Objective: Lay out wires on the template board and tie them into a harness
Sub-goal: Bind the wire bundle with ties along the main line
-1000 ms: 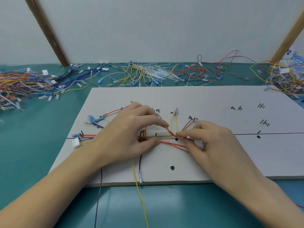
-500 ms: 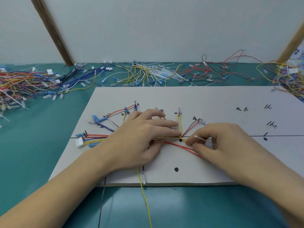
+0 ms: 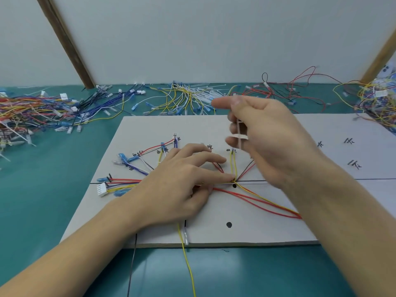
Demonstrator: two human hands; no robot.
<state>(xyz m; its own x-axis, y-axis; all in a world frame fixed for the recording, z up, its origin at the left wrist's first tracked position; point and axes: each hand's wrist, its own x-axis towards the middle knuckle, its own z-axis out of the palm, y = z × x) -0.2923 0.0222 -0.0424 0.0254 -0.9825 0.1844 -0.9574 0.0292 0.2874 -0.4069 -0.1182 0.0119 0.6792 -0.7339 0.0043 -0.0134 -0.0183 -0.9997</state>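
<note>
Now left hand (image 3: 182, 185) pressing fanned multicoloured wires (image 3: 232, 179) flat, right hand (image 3: 263, 136) pinching white cable tie (image 3: 239, 136)

Template board (image 3: 278, 133): matt pale grey, looked like card or fibreboard, smooth, w/ black printed marks. Wires (image 3: 257, 199): glossy plastic insulation, red, yellow, blue. Connector (image 3: 102, 189): white plastic, semi-gloss. Cable tie (image 3: 238, 133): pale translucent plastic. Table (image 3: 42, 200): teal, smooth, slight sheen. Wall battens (image 3: 64, 41): brown wood, matt.
</note>
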